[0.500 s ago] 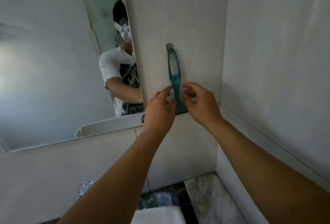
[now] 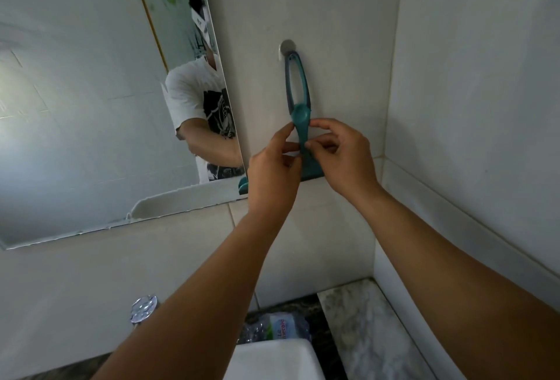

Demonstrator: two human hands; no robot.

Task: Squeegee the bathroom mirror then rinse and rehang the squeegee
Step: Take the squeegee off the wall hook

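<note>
A pale tiled bathroom wall (image 2: 333, 15) fills the upper centre of the frame and meets a second tiled wall (image 2: 485, 76) in a corner at the right; the mirror (image 2: 75, 106) covers the left half, its right edge running down beside the centre.

The right hand's fingertips (image 2: 309, 145) pinch the narrow teal neck of the squeegee (image 2: 298, 91) from the right, thumb and forefinger closed on it, the other fingers curled loosely above; the left hand's fingertips (image 2: 289, 131) touch the same neck from the left, thumb and forefinger narrowed around it, though whether they truly grip or only steady it I cannot tell. The right hand (image 2: 342, 161) sits just right of centre, the left hand (image 2: 272, 173) just below and left of it, partly covering the blade; both bare forearms run down to the lower edge of the frame.

The squeegee hangs upright against the wall in the centre; its looped handle is over a small round hook (image 2: 287, 46) at the top, and its dark blade lies horizontal behind the hands, one end showing at the mirror's lower right corner.

In the mirror the person's reflection shows a white printed T-shirt; at the bottom of the frame stand a white basin (image 2: 272, 358), a chrome tap knob (image 2: 144, 308) to its left, a plastic water bottle (image 2: 278, 329) lying behind it, and a marbled ledge (image 2: 363, 334) at lower right.
</note>
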